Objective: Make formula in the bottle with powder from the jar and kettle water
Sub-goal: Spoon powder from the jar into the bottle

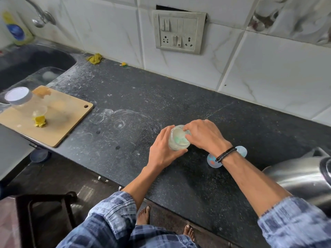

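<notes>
Two hands are busy at one small clear jar (179, 138) in the middle of the dark table (125, 97). The left hand (163, 149) is wrapped round its side and holds it steady; the right hand (202, 135) has its fingertips (186, 130) dipped in at the open mouth, though whether they pinch anything I cannot tell. Pale powder and something greenish, perhaps a scoop, show inside. So the jar is open and the powder is just being reached; I judge the work to be at an early stage. A roundish clear thing with coloured marks (213, 161) lies half hidden under the right wrist, maybe the bottle, maybe a lid. The steel kettle (300, 174) stands untouched at the near right. Scooping, pouring water and mixing all seem left to do.
</notes>
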